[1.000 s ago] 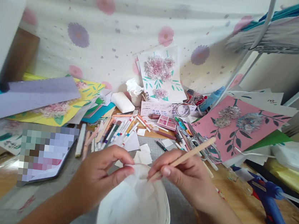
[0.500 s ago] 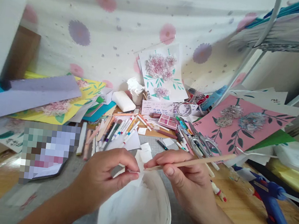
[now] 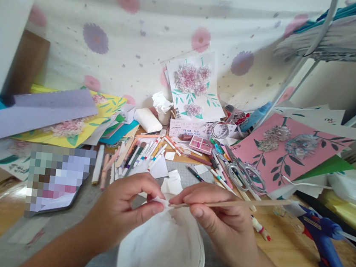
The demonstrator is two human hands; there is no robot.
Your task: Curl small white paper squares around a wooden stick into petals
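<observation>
My left hand (image 3: 124,209) pinches a small piece of thin white paper (image 3: 163,201) between thumb and fingers, just above the far rim of a white bowl (image 3: 162,247). My right hand (image 3: 220,217) grips a thin wooden stick (image 3: 247,203) that lies almost level, its tip touching the paper. The bowl sits on the grey mat close to me, below both hands.
Markers and pens (image 3: 143,153) lie scattered behind the hands, with scissors (image 3: 247,175) and a pink flower card (image 3: 288,148) to the right. A blue glue gun (image 3: 323,242) lies at the right edge. A blurred-out tablet (image 3: 59,178) lies left, with stacked coloured papers (image 3: 39,111) behind it.
The stick has swung from pointing up and right to nearly level. Both hands rose slightly, and the paper has been gathered tighter at the stick's tip.
</observation>
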